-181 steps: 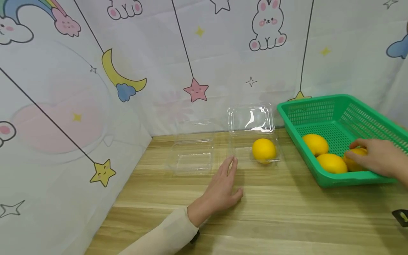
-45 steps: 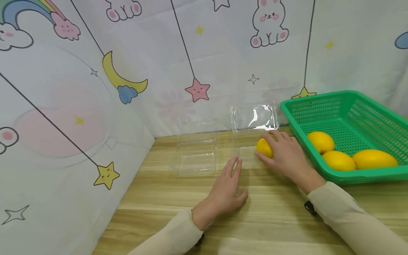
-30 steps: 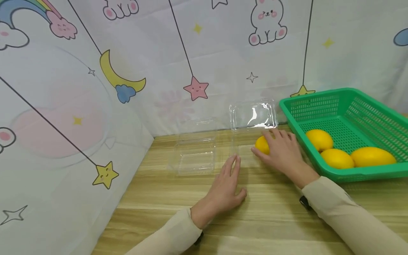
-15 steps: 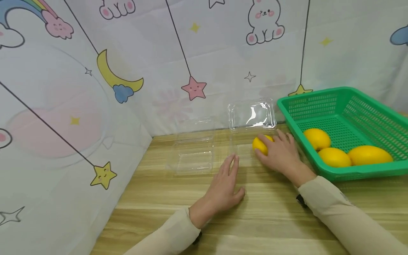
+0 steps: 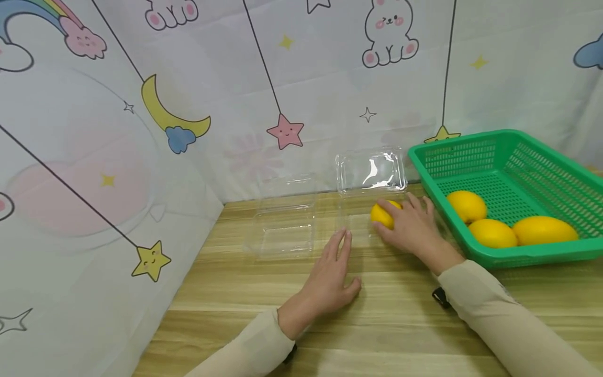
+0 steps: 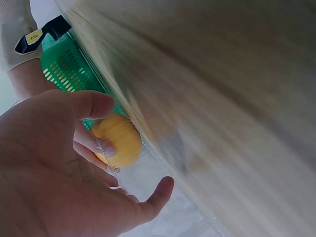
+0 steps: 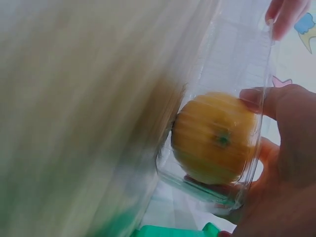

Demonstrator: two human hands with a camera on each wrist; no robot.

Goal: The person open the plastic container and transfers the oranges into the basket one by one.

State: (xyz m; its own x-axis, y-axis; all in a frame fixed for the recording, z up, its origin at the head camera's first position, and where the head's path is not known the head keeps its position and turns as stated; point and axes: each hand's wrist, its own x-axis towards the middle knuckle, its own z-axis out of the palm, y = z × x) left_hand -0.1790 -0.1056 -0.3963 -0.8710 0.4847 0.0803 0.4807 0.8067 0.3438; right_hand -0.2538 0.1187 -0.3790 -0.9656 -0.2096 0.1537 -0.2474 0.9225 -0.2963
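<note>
In the head view my right hand [image 5: 412, 225] curls over a yellow fruit [image 5: 382, 215] in the base of the right clear plastic clamshell box [image 5: 360, 225], whose lid stands raised behind. The right wrist view shows my right thumb reaching over the box wall onto the fruit [image 7: 212, 138], with its green stem end visible through the plastic. My fingers are partly hidden behind the fruit. My left hand [image 5: 325, 280] rests with extended fingers, fingertips right at that box's near left corner; in the left wrist view my left palm [image 6: 54, 163] is in front of the fruit [image 6: 118, 140].
A second clear clamshell box [image 5: 285, 233] lies open to the left. At the right stands a green basket [image 5: 523, 256] holding three yellow fruits [image 5: 544, 230]. A patterned cloth [image 5: 235, 78] hangs behind the wooden table [image 5: 377, 330].
Six seconds ago my right hand was on a fruit in the basket. It has since moved left to the fruit in the box and stayed there. My left hand has hardly moved.
</note>
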